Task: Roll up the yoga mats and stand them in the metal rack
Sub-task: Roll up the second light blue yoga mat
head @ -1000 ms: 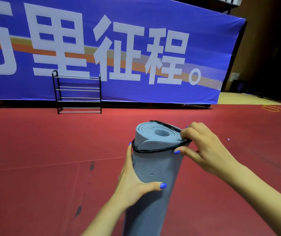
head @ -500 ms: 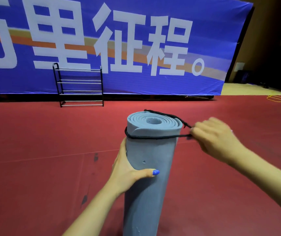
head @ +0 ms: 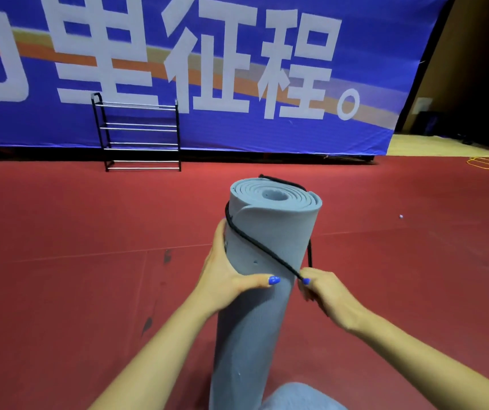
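The grey rolled mat [head: 270, 261] stands upright on the red floor [head: 59, 291], left hand [head: 231, 273] wrapped round it, right hand [head: 323, 291] pinching the black cord [head: 261, 247] looped around it. Securing the roll seems underway; next comes carrying it to the distant metal rack [head: 139, 134].

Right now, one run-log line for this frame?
phase: securing roll | left hand: grips upright grey mat | right hand: pinches black cord slanting across mat | metal rack: holds no mat, by banner
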